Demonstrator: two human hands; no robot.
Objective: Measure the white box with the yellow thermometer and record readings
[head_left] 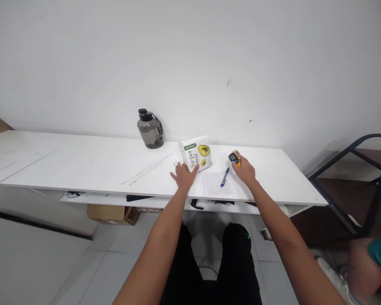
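Note:
A white "Super Meal" box (197,154) with avocado pictures stands on the white table (82,165). My left hand (183,174) rests at the box's lower left corner, fingers touching it. In my right hand (246,170) is a small yellow handheld device with a screen (234,158), held just above the table. Between my hands a blue pen (224,176) lies on a sheet of printed paper (215,183).
A dark grey water bottle (150,129) stands by the wall at the back. A thin white rod (149,169) lies left of the box. Cardboard boxes (112,213) sit under the table. A dark metal frame (358,178) and another person's arm (368,262) are at right.

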